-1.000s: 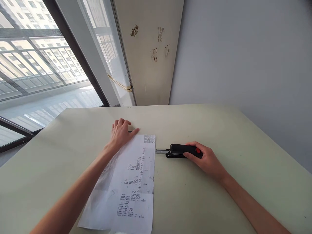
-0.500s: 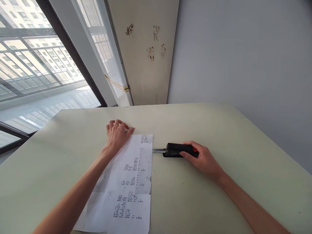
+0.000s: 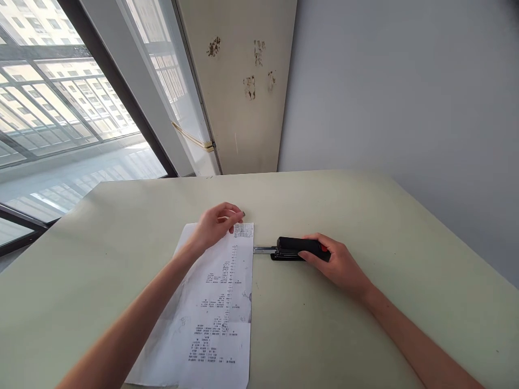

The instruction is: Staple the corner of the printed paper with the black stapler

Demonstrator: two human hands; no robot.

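Note:
A black stapler [image 3: 290, 246] with a red part near its back end lies on the table, and my right hand [image 3: 334, 259] is wrapped round its rear half. From its front, a metal staple tray [image 3: 265, 250] sticks out leftwards to the edge of the printed paper. Over the paper's top edge, my left hand [image 3: 219, 224] pinches a tiny grey metallic piece, apparently a short strip of staples [image 3: 243, 214], between thumb and finger. The printed paper [image 3: 219, 319] lies flat, creased, with lines of small text; my left forearm passes above its left part.
The pale green tabletop [image 3: 405, 254] stretches out on both sides. Beyond its far edge stand a beige panel [image 3: 239, 129] with brown patches and a grey wall [image 3: 385, 97]. A large window [image 3: 60, 124] with a dark frame is at the left.
My left hand has moved right along the paper's top edge, lifting the small metallic piece from the table. My right hand and the stapler have stayed in place.

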